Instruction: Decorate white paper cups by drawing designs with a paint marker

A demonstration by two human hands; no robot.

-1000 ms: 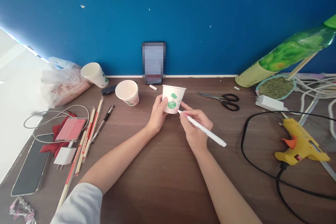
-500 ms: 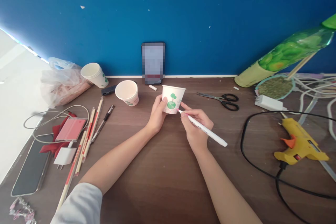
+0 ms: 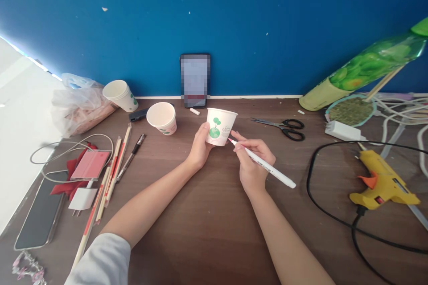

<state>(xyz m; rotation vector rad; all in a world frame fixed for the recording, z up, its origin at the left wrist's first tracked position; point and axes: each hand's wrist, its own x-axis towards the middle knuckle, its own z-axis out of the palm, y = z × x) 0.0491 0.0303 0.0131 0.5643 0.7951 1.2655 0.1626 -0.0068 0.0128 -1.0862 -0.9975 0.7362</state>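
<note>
My left hand (image 3: 199, 147) wraps round the left side of a white paper cup (image 3: 220, 127) with a green print, which stands upright on the brown table (image 3: 207, 222). My right hand (image 3: 252, 162) pinches a white marker pen (image 3: 267, 168). Its pink tip points at the cup's lower right side, close to it or just touching.
Two more paper cups (image 3: 162, 117) (image 3: 120, 94) and a plastic bag (image 3: 78, 102) lie at the back left. A dark device (image 3: 195, 79) leans on the blue wall. Scissors (image 3: 282, 126) lie right of the cup; a yellow glue gun (image 3: 381, 182) with black cable far right. Chopsticks (image 3: 110, 173), phone (image 3: 42, 213) and charger on the left.
The cup has turned, so its green print now faces more to the left. My right hand and the pen have shifted slightly right and back from the cup.
</note>
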